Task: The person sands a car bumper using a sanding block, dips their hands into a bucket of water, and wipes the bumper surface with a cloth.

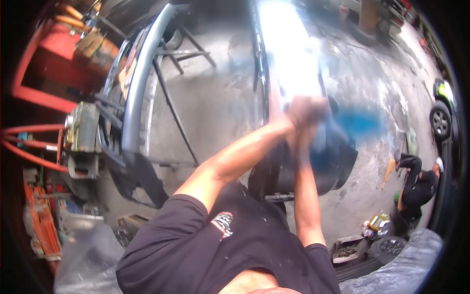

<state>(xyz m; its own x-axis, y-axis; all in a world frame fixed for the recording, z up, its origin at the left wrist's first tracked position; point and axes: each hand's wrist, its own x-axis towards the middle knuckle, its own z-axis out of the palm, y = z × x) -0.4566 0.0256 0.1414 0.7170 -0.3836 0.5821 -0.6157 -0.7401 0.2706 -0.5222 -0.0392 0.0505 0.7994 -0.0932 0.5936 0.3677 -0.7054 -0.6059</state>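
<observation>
Both of the person's hands are bunched together over the panel, left grip [309,109] a bit farther out and right grip [298,141] tucked in just below. They're super smeared, so I honestly can't tell whether the fingers are clamped on something or loose. There's a blue blur [360,121] just right of them, too fuzzy to say what it is or if it's being held.

The long car panel [293,54] is right under the hands, running straight away from the person, with a big white glare down its far part. Its near end goes dark and curves out to the right, close to the person's black shirt [254,230]. Can't make out if skin is actually touching it.

Off to the left, a silvery bumper [139,98] sits by a dark metal stand [174,110], well apart from the panel. Past that there's a red frame [46,100] at the edge. Grey floor [220,122] in between, kinda stained.

Over on the right, another person [418,191] in black is down low near a parked car [440,121], and a loose wheel [390,248] lies beside a box of bits [347,250].
</observation>
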